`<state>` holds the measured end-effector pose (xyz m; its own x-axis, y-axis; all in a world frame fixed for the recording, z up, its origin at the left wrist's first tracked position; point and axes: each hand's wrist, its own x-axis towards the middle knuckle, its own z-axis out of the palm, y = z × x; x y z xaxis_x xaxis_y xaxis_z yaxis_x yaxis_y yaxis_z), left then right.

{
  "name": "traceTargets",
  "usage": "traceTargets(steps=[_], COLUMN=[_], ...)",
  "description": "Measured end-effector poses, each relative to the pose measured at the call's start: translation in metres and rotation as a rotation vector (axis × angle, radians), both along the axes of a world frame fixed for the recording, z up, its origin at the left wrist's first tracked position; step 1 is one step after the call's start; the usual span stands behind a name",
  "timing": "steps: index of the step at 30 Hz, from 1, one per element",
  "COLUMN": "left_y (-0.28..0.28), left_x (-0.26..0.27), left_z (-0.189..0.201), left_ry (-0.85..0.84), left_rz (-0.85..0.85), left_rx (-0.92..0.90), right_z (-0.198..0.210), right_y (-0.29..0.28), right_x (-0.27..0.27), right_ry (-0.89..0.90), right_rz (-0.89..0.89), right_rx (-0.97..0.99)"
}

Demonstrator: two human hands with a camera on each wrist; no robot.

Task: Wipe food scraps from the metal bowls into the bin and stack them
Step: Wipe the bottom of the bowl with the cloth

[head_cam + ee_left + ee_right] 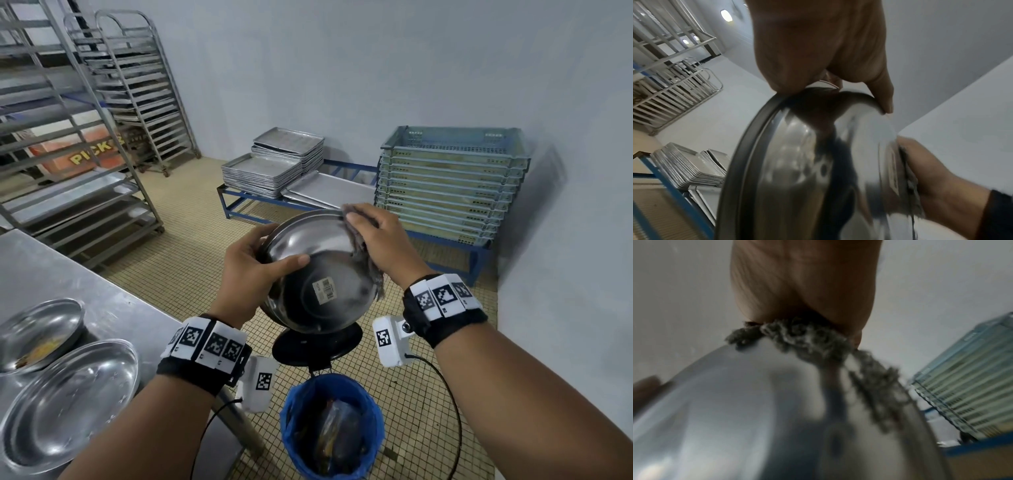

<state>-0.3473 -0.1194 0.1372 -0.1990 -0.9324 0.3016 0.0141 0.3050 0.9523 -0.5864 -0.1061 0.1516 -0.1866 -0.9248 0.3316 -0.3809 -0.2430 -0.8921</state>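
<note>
Your left hand [247,265] clamps the tilted bowl [318,274]; right hand [375,236] pinches the rag [359,240], so sweep downward toward the bin [330,428].

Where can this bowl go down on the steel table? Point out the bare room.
Bare steel lies on the table behind the bowl with scraps, toward the tray rack. The near edge is crowded: the empty bowl sits beside the scrap bowl.

We see a low blue frame [342,205] against the pale wall [342,68]; baking trays [274,164] are stacked on it, crates [448,185] at its right end, tall tray racks [137,96] to its left, tiled floor [185,233] before it.
</note>
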Motion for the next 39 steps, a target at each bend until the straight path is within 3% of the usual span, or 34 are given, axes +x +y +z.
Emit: traceTargets(steps=[2,5,9,14,17,24,31,36,39], left_y=[-0.002,-0.002,-0.005,-0.006,-0.005,-0.001,0.002,-0.002,-0.004], left_x=[0.005,0.006,0.003,-0.003,-0.006,0.004,-0.003,0.008,0.009], left_z=[-0.002,0.001,0.007,0.013,0.011,0.007,0.017,0.011,0.008], left_ry=[0.037,-0.040,-0.284,-0.413,-0.376,-0.187,-0.181,-0.022,-0.096], left_rz=[0.014,-0.016,-0.062,-0.124,-0.134,-0.050,-0.119,-0.047,-0.060], left_rx=[0.019,0.026,-0.055,-0.115,-0.114,-0.062,-0.060,-0.025,-0.032], right_z=[-0.009,-0.010,0.004,0.017,0.015,-0.008,0.020,0.005,-0.002], right_y=[0.001,0.002,-0.001,0.002,0.006,0.009,0.006,0.009,0.010], right_x=[-0.006,-0.007,-0.006,0.006,0.012,-0.002,0.015,-0.005,-0.006], right_ry=[-0.064,-0.058,0.097,0.279,0.317,0.045,0.191,-0.063,-0.061], right_rz=[-0.032,-0.059,-0.037,0.010,0.032,-0.046,0.025,-0.031,-0.056], right_rx=[0.025,0.013,-0.038,-0.100,-0.119,0.011,-0.089,-0.011,-0.021])
